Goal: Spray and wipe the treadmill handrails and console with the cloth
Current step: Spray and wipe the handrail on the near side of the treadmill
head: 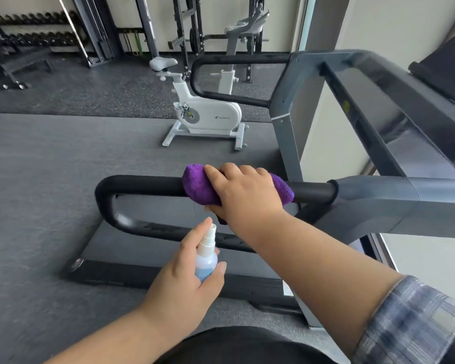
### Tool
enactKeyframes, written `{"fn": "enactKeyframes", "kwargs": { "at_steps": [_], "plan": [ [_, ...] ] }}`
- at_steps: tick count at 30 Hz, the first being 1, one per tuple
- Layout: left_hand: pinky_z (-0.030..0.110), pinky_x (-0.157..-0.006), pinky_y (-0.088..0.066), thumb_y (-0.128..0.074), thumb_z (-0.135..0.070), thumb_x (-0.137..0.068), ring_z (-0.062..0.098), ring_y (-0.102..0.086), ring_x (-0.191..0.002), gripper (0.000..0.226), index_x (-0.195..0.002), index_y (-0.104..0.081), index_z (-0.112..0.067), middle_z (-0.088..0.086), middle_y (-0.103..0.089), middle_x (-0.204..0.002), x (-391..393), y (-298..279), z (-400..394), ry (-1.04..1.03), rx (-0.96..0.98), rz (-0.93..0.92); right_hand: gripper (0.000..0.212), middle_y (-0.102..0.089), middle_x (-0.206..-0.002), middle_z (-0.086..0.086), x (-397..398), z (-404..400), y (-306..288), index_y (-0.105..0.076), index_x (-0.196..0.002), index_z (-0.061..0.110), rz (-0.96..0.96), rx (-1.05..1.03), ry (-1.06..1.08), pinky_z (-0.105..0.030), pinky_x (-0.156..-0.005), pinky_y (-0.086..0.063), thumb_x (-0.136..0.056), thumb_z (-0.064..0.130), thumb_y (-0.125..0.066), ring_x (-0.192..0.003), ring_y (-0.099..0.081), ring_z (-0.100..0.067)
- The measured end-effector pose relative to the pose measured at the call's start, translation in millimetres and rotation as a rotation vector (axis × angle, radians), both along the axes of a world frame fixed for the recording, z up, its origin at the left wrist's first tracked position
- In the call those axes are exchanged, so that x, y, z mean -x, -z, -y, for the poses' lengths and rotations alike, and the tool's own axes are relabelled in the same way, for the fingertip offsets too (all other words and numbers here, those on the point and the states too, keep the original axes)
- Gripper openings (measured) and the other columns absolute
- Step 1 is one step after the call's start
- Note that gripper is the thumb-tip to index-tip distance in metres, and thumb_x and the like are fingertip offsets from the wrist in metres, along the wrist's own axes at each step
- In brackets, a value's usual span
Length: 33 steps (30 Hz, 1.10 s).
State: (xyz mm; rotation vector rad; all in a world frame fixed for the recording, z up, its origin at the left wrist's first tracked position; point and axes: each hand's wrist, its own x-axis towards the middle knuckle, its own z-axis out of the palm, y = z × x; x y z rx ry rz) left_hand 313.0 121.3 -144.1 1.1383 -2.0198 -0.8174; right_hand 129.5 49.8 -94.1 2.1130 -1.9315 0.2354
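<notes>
Your right hand gripped the purple cloth wrapped over the near handrail; your left hand held the spray bottle just below. Best practice: keep the cloth encircling the bar and slide with steady pressure.

The right hand reaches forward, palm down, fingers curled over a purple cloth; the left hand sits nearer and lower, gripping a small spray bottle, forefinger on top
</notes>
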Motion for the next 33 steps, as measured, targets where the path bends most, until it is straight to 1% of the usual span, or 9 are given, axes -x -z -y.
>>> {"fn": "enactKeyframes", "kwargs": {
  "at_steps": [3, 5, 9, 11, 13, 18, 22, 28, 33],
  "plan": [
    [0.020, -0.082, -0.053, -0.070, -0.033, -0.086, -0.002, -0.065, -0.090, 0.083, -0.129, -0.018, -0.082, -0.025, -0.061, -0.122, 7, -4, 1, 0.045, -0.001, 0.028, 0.078, -0.054, -0.134, 0.006, 34, -13, -9, -0.032, -0.148, 0.037, 0.079, -0.044, -0.012, -0.044, -0.092, -0.044, -0.082, 0.073, -0.056, -0.115, -0.055, -0.028],
    [0.026, -0.081, -0.055, -0.070, -0.034, -0.087, -0.001, -0.065, -0.082, 0.082, -0.130, -0.019, -0.081, -0.028, -0.058, -0.123, 6, -4, 3, 0.063, -0.025, 0.030, 0.079, -0.057, -0.130, 0.009, 60, -26, -12, -0.037, -0.145, 0.039, 0.107, -0.025, 0.034, -0.045, -0.092, -0.047, -0.079, 0.079, -0.051, -0.113, -0.057, -0.026],
    [0.019, -0.083, -0.052, -0.059, -0.057, -0.078, -0.002, -0.064, -0.095, 0.070, -0.130, -0.019, -0.081, -0.033, -0.054, -0.124, -3, -2, 7, 0.028, -0.075, -0.012, 0.076, -0.064, -0.120, 0.008, 79, -40, -5, -0.049, -0.138, 0.035, 0.060, 0.089, 0.070, -0.044, -0.083, -0.051, -0.078, 0.081, -0.047, -0.098, -0.063, -0.027],
    [0.014, -0.083, -0.050, -0.056, -0.060, -0.076, -0.002, -0.063, -0.100, 0.068, -0.128, -0.020, -0.083, -0.034, -0.054, -0.124, -11, 1, 11, 0.001, -0.096, -0.044, 0.073, -0.066, -0.115, 0.007, 71, -34, -4, -0.053, -0.135, 0.033, 0.038, 0.112, 0.077, -0.043, -0.079, -0.050, -0.079, 0.080, -0.047, -0.093, -0.064, -0.028],
    [0.008, -0.084, -0.046, -0.057, -0.059, -0.077, -0.003, -0.062, -0.105, 0.068, -0.128, -0.020, -0.083, -0.034, -0.054, -0.123, -20, 3, 16, -0.013, -0.095, -0.058, 0.073, -0.067, -0.113, 0.007, 57, -26, -3, -0.054, -0.134, 0.032, 0.024, 0.119, 0.070, -0.041, -0.077, -0.049, -0.080, 0.079, -0.048, -0.092, -0.064, -0.028],
    [0.008, -0.083, -0.046, -0.056, -0.059, -0.079, -0.003, -0.062, -0.104, 0.068, -0.130, -0.018, -0.082, -0.032, -0.056, -0.123, -42, 5, 29, 0.008, -0.101, -0.042, 0.074, -0.065, -0.118, 0.007, 1, 5, 0, -0.048, -0.139, 0.031, -0.005, 0.083, 0.037, -0.040, -0.077, -0.048, -0.082, 0.078, -0.048, -0.094, -0.064, -0.027],
    [0.000, -0.088, -0.037, -0.063, -0.048, -0.084, -0.008, -0.057, -0.112, 0.074, -0.128, -0.017, -0.084, -0.024, -0.059, -0.125, -67, 3, 47, 0.023, -0.083, -0.024, 0.075, -0.064, -0.118, 0.007, -41, 25, 1, -0.045, -0.141, 0.031, -0.029, 0.061, 0.041, -0.039, -0.077, -0.047, -0.083, 0.078, -0.046, -0.094, -0.063, -0.027],
    [0.000, -0.091, -0.035, -0.064, -0.044, -0.083, -0.009, -0.054, -0.114, 0.078, -0.125, -0.013, -0.086, -0.021, -0.057, -0.128, -121, -3, 83, 0.057, -0.037, -0.006, 0.077, -0.057, -0.125, 0.006, -116, 64, -1, -0.031, -0.149, 0.030, -0.088, -0.009, 0.007, -0.038, -0.077, -0.042, -0.088, 0.075, -0.044, -0.099, -0.060, -0.027],
    [0.002, -0.093, -0.035, -0.062, -0.050, -0.081, -0.007, -0.055, -0.116, 0.074, -0.129, -0.017, -0.082, -0.019, -0.057, -0.127, -173, -4, 109, 0.083, -0.011, -0.054, 0.067, -0.055, -0.124, 0.004, -179, 94, -5, -0.029, -0.146, 0.033, -0.162, -0.060, -0.024, -0.037, -0.072, -0.035, -0.089, 0.054, -0.059, -0.100, -0.058, -0.029]
  ]
}}
